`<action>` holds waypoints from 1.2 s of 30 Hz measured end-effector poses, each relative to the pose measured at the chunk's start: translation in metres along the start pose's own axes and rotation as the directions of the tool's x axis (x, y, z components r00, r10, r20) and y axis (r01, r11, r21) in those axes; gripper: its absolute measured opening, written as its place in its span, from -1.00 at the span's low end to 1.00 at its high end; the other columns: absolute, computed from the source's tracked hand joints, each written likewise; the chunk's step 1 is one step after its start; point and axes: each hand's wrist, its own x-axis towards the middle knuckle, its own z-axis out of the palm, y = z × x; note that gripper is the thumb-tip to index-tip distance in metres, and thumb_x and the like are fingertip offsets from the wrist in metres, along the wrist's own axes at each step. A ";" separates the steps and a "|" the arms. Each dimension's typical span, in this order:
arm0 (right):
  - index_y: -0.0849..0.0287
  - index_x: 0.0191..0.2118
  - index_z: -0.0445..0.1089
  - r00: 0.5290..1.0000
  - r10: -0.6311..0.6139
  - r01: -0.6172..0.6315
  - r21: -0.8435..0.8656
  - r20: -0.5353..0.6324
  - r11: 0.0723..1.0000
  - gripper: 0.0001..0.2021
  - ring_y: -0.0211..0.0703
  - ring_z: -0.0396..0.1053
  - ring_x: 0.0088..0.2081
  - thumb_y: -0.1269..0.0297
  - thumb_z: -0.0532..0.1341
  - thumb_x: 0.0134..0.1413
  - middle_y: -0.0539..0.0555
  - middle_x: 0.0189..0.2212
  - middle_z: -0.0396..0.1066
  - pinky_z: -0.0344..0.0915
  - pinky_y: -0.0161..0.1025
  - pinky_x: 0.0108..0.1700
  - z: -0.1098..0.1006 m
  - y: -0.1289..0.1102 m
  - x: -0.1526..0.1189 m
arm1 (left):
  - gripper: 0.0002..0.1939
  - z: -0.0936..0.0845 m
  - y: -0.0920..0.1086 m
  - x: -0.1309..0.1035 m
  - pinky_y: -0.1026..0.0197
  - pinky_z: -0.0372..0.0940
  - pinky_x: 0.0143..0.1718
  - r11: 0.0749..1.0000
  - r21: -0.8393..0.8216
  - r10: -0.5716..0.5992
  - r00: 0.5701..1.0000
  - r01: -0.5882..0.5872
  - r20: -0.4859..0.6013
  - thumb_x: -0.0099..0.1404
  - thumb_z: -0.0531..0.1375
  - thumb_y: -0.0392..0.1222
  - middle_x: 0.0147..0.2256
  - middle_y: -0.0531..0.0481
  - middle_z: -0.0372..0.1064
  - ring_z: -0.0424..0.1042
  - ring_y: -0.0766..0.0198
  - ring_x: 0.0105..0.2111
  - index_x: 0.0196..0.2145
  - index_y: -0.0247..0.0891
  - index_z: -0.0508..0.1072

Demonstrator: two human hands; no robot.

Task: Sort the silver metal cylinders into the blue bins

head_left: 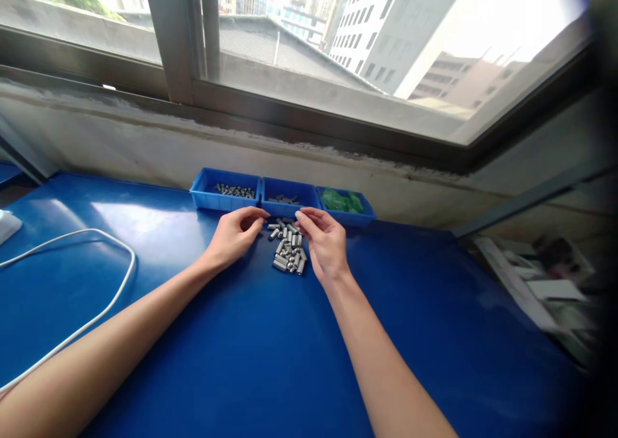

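Hardware [290,256] on blue table [275,361] beneath window [318,111]

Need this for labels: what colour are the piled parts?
The piled parts are silvery grey; head view.

I see silver-grey, blue, green.
Between the fingers [311,227], elongated silver-grey metal pieces [290,251] on a plain blue table [290,341]; beyond, rectangular blue plastic bins [226,201], one holding crumpled green plastic [340,201].

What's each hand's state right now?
Left hand: curled beside the metal pieces; can't tell if holding one.
Right hand: curled, other side; can't tell either.
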 end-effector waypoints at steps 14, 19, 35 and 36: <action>0.18 -0.29 0.57 0.958 -0.146 0.237 -0.396 0.247 0.887 -0.78 -0.08 0.59 -0.32 0.12 0.40 0.03 0.11 -0.33 0.62 0.50 -0.18 -0.17 0.033 -0.022 0.039 | -0.78 0.000 -0.002 0.006 0.17 0.40 -0.15 0.996 -0.086 -0.040 0.998 0.037 -0.038 0.28 0.20 -0.20 -0.23 -0.04 0.61 0.57 0.14 -0.25 -0.19 -0.22 0.62; 0.14 -0.27 0.60 0.846 -0.236 0.508 -0.586 0.478 0.631 -0.90 -0.14 0.57 -0.28 0.30 0.31 0.15 0.04 -0.33 0.63 0.43 -0.25 -0.13 0.070 -0.027 0.057 | -0.77 0.000 0.000 0.005 0.17 0.38 -0.15 1.000 0.011 -0.012 0.999 0.013 -0.030 0.28 0.16 -0.26 -0.25 -0.03 0.61 0.56 0.15 -0.26 -0.21 -0.22 0.63; 0.10 -0.37 0.61 0.680 0.262 0.610 -0.727 0.685 0.316 -0.94 -0.19 0.46 -0.44 0.34 0.35 0.06 0.03 -0.46 0.57 0.23 -0.31 -0.42 0.001 -0.067 0.036 | -0.78 -0.001 0.006 0.003 0.18 0.34 -0.20 0.992 0.122 0.043 0.999 -0.042 -0.004 0.28 0.19 -0.23 -0.22 -0.06 0.59 0.53 0.14 -0.24 -0.24 -0.19 0.65; 0.10 -0.38 0.60 0.683 0.261 0.620 -0.730 0.682 0.287 -0.95 -0.18 0.46 -0.44 0.34 0.36 0.05 0.04 -0.45 0.56 0.22 -0.30 -0.42 0.002 -0.065 0.036 | -0.79 -0.002 0.005 0.004 0.18 0.34 -0.20 0.996 0.091 0.009 1.000 -0.007 -0.021 0.28 0.19 -0.22 -0.22 -0.05 0.60 0.53 0.14 -0.25 -0.25 -0.19 0.65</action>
